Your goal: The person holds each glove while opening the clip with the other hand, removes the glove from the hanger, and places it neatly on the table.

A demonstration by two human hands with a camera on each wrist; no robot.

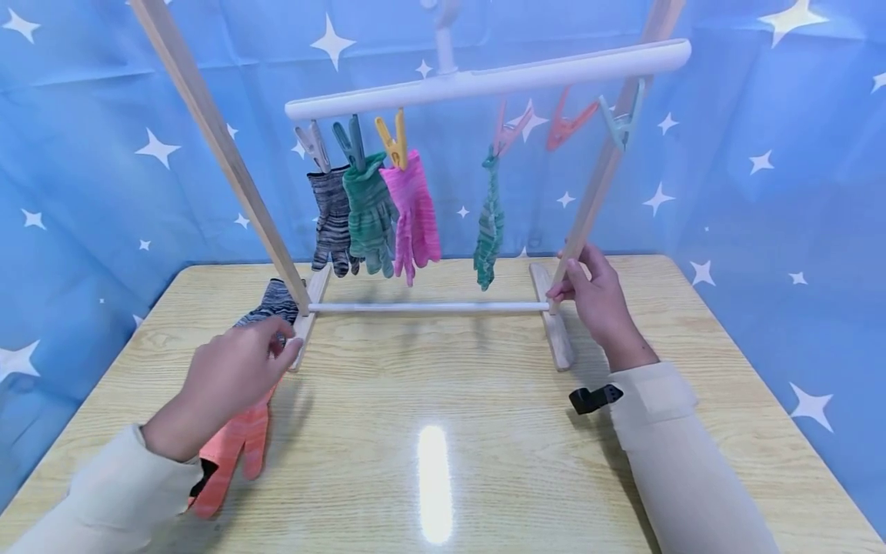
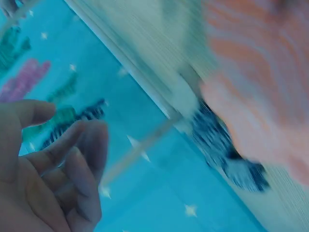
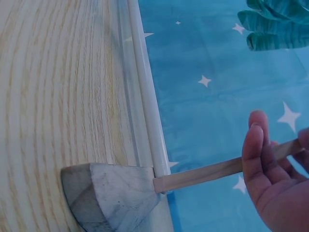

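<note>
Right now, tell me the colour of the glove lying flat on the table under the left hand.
The glove is orange-pink, faintly striped; the head view shows it best.

Six gloves in all: four hang from the white bar [image 1: 484, 77] — a grey one [image 1: 331, 219], a green one [image 1: 370, 215], a pink one [image 1: 415, 215] and a teal one [image 1: 489, 231]. Two lie near the desk's [image 1: 484, 431] left edge, a dark striped one [image 1: 273, 302] and an orange one [image 1: 238, 450]. Six clips: grey [image 1: 313, 144], blue [image 1: 351, 141], yellow [image 1: 394, 140], pink [image 1: 511, 129], red [image 1: 569, 123], mint [image 1: 623, 117].
</note>
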